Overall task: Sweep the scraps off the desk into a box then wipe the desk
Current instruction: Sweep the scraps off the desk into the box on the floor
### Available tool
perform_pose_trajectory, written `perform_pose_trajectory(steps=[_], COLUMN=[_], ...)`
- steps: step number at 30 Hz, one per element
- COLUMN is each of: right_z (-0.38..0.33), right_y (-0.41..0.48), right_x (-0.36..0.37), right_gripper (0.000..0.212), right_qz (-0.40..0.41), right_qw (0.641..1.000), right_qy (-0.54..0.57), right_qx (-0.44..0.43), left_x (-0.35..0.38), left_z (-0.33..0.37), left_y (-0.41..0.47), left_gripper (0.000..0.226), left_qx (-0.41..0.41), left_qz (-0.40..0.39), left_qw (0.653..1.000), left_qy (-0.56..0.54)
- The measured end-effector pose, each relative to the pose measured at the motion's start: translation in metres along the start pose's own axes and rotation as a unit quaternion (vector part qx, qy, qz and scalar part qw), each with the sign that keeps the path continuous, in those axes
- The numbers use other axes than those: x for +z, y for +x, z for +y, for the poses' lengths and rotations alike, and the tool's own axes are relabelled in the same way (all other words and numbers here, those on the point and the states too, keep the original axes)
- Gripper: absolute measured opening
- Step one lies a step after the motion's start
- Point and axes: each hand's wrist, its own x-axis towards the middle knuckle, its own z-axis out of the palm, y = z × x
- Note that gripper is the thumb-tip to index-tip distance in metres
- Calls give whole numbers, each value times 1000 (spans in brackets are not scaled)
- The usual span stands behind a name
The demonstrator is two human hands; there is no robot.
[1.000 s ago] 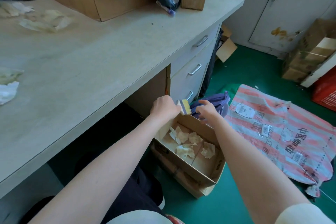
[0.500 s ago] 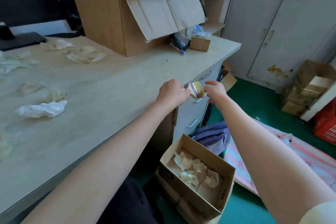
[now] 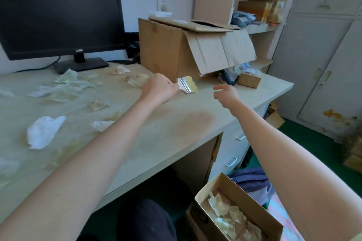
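Fingers of my left hand are curled round the handle of the brush, its pale bristles pointing right, over the desk just in front of the big carton. My right hand hovers near the brush, fingers apart and loosely bent — holding nothing. Across the desk's left half lie scraps, a white tissue among them. Down on the floor by the drawers stands the box — more scraps inside it.
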Motion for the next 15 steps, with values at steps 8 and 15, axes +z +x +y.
perform_pose_trajectory(steps=[8, 15], right_z=[-46, -82], right_y=[-13, -54], right_x=[78, 122], right_gripper=[41, 46], right_qz=[-90, -261], right_qw=[993, 957], right_qy=[-14, -28], right_qx=[-73, -126], left_x=[-76, -116], left_z=[-50, -102], left_y=[-2, -3], left_gripper=[29, 26], left_qx=[-53, -94], left_qz=[83, 139], left_qw=[993, 966], left_qy=[59, 197])
